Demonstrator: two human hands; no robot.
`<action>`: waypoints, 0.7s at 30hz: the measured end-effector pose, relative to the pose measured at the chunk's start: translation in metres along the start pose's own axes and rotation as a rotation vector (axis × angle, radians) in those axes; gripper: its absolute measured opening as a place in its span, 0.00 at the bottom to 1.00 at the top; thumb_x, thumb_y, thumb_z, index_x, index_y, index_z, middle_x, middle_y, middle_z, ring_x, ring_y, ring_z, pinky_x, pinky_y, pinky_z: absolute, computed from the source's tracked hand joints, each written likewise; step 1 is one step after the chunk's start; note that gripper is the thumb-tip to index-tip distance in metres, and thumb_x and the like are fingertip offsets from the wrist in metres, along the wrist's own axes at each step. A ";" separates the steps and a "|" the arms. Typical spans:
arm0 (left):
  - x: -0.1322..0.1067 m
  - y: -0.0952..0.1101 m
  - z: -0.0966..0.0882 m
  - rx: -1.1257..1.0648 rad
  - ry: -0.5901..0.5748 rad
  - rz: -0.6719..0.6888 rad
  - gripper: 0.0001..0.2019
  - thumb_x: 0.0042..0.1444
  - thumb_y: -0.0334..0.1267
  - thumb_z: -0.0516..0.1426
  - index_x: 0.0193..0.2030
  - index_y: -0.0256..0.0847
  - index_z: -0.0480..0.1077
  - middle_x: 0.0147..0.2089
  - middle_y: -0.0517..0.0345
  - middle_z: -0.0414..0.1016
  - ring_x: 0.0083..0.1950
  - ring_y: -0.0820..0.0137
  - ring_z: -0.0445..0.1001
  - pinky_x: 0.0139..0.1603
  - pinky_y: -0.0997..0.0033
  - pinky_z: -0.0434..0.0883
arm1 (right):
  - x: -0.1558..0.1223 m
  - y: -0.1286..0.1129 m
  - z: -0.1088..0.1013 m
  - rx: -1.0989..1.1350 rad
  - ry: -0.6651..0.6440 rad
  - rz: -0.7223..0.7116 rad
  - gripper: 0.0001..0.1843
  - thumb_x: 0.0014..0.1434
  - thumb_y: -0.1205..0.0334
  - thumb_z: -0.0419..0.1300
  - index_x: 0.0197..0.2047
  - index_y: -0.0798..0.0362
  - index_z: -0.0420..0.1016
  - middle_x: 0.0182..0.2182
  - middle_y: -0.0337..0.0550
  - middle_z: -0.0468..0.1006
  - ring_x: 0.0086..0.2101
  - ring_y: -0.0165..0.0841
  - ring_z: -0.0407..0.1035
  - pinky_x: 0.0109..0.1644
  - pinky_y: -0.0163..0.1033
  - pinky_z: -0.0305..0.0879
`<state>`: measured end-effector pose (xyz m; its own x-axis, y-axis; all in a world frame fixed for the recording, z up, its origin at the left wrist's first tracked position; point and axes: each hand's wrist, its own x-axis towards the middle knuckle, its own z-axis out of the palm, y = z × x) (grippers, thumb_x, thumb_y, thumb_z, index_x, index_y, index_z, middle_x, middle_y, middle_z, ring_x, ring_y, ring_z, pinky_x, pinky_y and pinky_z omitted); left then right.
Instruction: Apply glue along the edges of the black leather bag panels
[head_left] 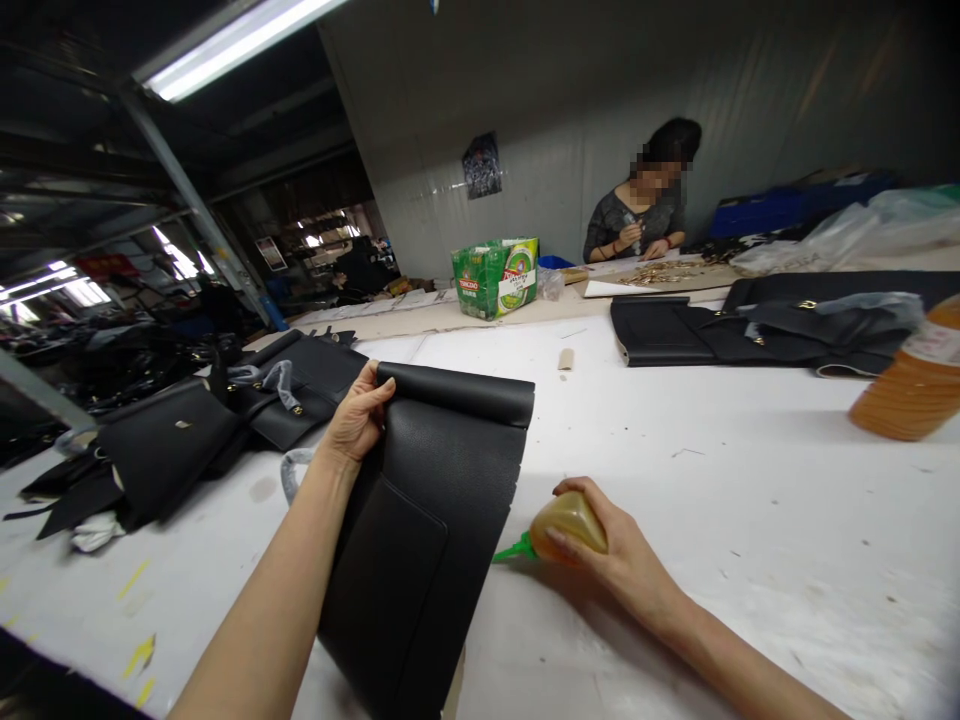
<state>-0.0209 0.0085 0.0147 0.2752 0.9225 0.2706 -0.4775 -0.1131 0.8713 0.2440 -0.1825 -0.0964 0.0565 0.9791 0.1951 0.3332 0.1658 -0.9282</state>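
My left hand [361, 412] grips the upper left corner of a black leather panel [450, 460], thumb on top of its rolled upper edge. The panel is tilted up off the table, with a stitched pocket outline on its face. In my right hand [600, 530] is a squeeze bottle [571, 525] of amber liquid, fingers wrapped round its body. Its green nozzle points left, close to the panel's right edge; whether the tip touches the panel I cannot tell.
Black leather pieces lie on the white table [675, 480], in a pile [172, 430] at left and a stack [675, 335] at back right. A large bottle of orange liquid [911, 380] stands at right. Behind are a green carton [495, 280] and a seated person [637, 220] working with small pieces.
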 end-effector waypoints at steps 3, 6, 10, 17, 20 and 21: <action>0.001 0.000 0.000 0.000 0.002 0.000 0.15 0.38 0.26 0.68 0.31 0.44 0.71 0.28 0.68 0.77 0.29 0.76 0.74 0.33 0.80 0.71 | 0.006 0.002 -0.002 -0.029 0.056 -0.003 0.18 0.59 0.49 0.59 0.48 0.49 0.62 0.35 0.39 0.72 0.33 0.39 0.68 0.37 0.41 0.62; 0.001 0.000 -0.001 0.004 0.002 0.003 0.14 0.39 0.26 0.68 0.31 0.44 0.71 0.29 0.67 0.77 0.30 0.75 0.75 0.33 0.80 0.71 | 0.008 0.002 -0.002 -0.053 0.088 -0.016 0.19 0.59 0.49 0.59 0.48 0.49 0.62 0.37 0.40 0.72 0.34 0.40 0.68 0.39 0.42 0.62; 0.002 0.002 -0.002 0.010 0.005 0.018 0.14 0.39 0.27 0.68 0.31 0.44 0.71 0.29 0.67 0.77 0.30 0.75 0.75 0.34 0.79 0.71 | 0.001 -0.002 0.002 0.059 -0.058 0.022 0.19 0.59 0.49 0.59 0.48 0.49 0.61 0.34 0.38 0.73 0.32 0.39 0.68 0.36 0.40 0.63; 0.000 0.004 0.000 0.015 0.004 0.026 0.14 0.38 0.27 0.68 0.30 0.43 0.71 0.30 0.67 0.77 0.31 0.74 0.75 0.35 0.79 0.70 | -0.002 -0.001 0.007 0.043 0.088 0.067 0.20 0.59 0.47 0.60 0.47 0.49 0.61 0.34 0.38 0.73 0.33 0.39 0.68 0.36 0.40 0.63; -0.001 0.005 0.000 0.015 0.004 0.029 0.14 0.38 0.27 0.69 0.29 0.43 0.70 0.28 0.67 0.76 0.29 0.75 0.73 0.32 0.79 0.70 | -0.007 -0.003 0.010 0.121 -0.042 0.069 0.20 0.59 0.47 0.59 0.48 0.49 0.61 0.32 0.37 0.73 0.32 0.38 0.68 0.34 0.39 0.63; -0.001 0.005 0.000 0.015 0.004 0.030 0.14 0.38 0.27 0.69 0.29 0.44 0.70 0.27 0.67 0.76 0.28 0.75 0.73 0.31 0.79 0.70 | -0.007 -0.004 0.010 0.130 -0.065 0.068 0.19 0.59 0.47 0.59 0.48 0.49 0.61 0.32 0.37 0.73 0.31 0.38 0.68 0.34 0.39 0.63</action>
<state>-0.0234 0.0072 0.0193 0.2574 0.9200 0.2955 -0.4733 -0.1466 0.8686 0.2327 -0.1888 -0.0976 0.0121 0.9934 0.1138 0.2059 0.1089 -0.9725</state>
